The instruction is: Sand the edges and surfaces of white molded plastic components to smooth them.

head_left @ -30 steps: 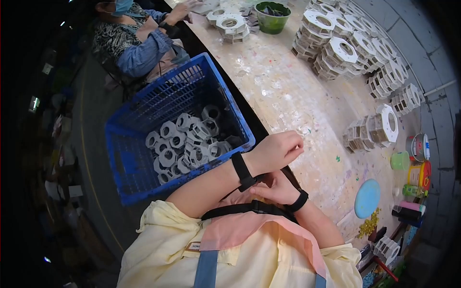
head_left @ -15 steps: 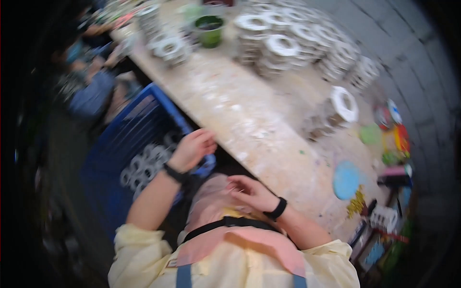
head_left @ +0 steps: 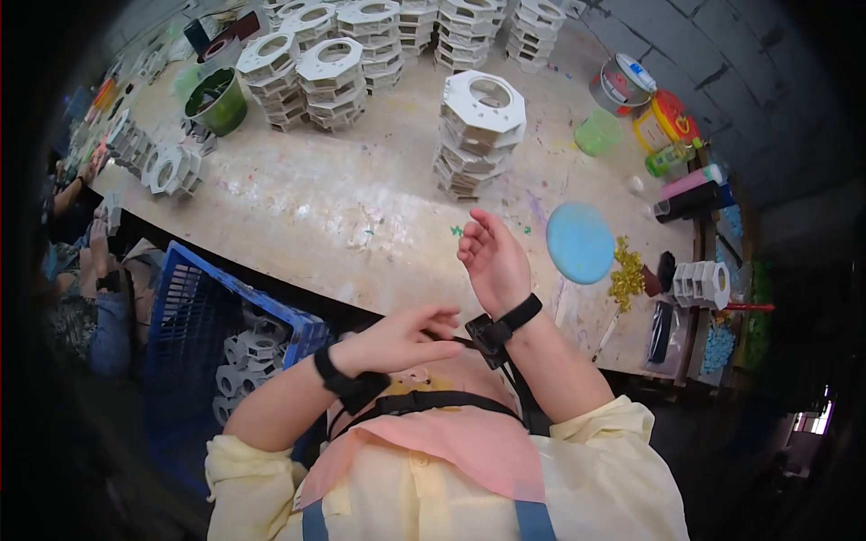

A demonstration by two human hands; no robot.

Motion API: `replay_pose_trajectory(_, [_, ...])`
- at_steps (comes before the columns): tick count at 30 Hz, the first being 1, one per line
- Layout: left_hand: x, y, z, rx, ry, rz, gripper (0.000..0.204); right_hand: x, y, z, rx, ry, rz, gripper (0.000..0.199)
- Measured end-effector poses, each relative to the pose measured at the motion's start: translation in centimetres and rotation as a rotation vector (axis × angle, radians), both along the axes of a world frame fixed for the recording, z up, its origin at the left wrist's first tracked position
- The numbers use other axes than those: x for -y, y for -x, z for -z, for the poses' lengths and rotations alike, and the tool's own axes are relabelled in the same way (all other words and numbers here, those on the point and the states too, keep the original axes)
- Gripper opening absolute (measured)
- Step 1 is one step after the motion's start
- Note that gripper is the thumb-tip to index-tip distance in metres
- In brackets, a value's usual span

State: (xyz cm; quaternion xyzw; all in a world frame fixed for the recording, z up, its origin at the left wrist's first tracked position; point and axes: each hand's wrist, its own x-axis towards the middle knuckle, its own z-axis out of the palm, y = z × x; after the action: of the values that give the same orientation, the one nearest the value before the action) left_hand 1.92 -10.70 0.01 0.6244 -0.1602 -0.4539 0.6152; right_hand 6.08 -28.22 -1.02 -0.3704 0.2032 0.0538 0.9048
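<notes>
My left hand (head_left: 401,341) is in front of my body near the table's front edge, fingers stretched out and nothing in them. Higher and to the right, my right hand (head_left: 496,266) is over the table (head_left: 361,239), palm partly showing, fingers loosely bent and apart, and empty. Just beyond it stands a stack of white octagonal pieces (head_left: 483,117) with round holes. A light blue disc (head_left: 579,242) lies to the right of that hand. Left of my left arm, a blue plastic crate (head_left: 298,317) holds several similar white pieces (head_left: 257,347).
More white stacks (head_left: 329,77) fill the far side, beside a green bucket (head_left: 216,104). On the right are a green cup (head_left: 597,133), a yellow-and-red tub (head_left: 663,122), gold bits (head_left: 627,275) and another white stack (head_left: 702,284). A person (head_left: 108,298) sits at far left.
The view has turned rightward. My right hand has moved from before my body to over the table; my left hand has moved from beside the crate to in front of me.
</notes>
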Motion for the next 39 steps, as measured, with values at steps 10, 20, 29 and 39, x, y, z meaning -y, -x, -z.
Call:
replay_pose_trajectory(10, [9.6,-0.9,0.1,0.023,0.011,0.317,0.053,4.3,0.6,-0.2,-0.034,-0.579,-0.032,0.031])
replay_pose_trajectory(20, [4.6,-7.3,1.1,0.119,-0.276,0.089,0.058,11.0,0.7,3.4,0.077,0.293,-0.216,0.018])
replay_pose_trajectory(29, [-2.2,-19.2,2.1,-0.132,-0.277,-0.467,0.056,10.0,-3.1,7.8,-0.028,0.301,-0.115,0.048])
replay_pose_trajectory(39, [3.6,-28.1,7.5,-0.349,0.074,-0.4,0.073,6.1,-8.3,7.2,0.101,0.368,-0.165,0.082])
